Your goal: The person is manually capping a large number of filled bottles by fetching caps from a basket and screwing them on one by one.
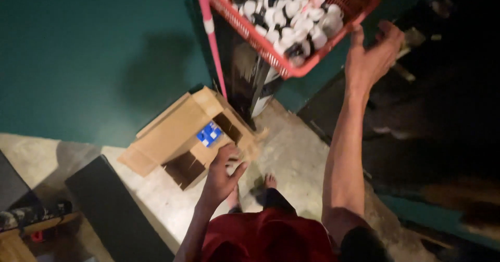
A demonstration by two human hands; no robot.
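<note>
Left hand: the left hand (221,173) is low in the picture, fingers bent round a small pale thing (235,164). It is too blurry to tell what the thing is, or which way it points.
Right hand: the right hand (371,54) is up high, fingers spread wide apart, holding nothing. It is just beside the lower corner of the basket; I cannot tell if it touches it.
Basket: the red plastic basket with little holes (348,12) is at the top of the picture. It is tilted, and its long side runs from the upper left down to the right.
Jars: many small white and black jars and lids (284,12) are piled inside the basket.
Box: the brown cardboard box with open flaps (174,132) sits on the floor, just above the left hand. Its long side runs slanted, from lower left to upper right. It has a small blue patch (209,134) on top.
Floor: the pale concrete floor (297,158) is under the box.
Wall: the dark green wall (94,48) is behind the box.
Pole: a thin pink pole (214,54) leans down from the basket corner toward the box.
</note>
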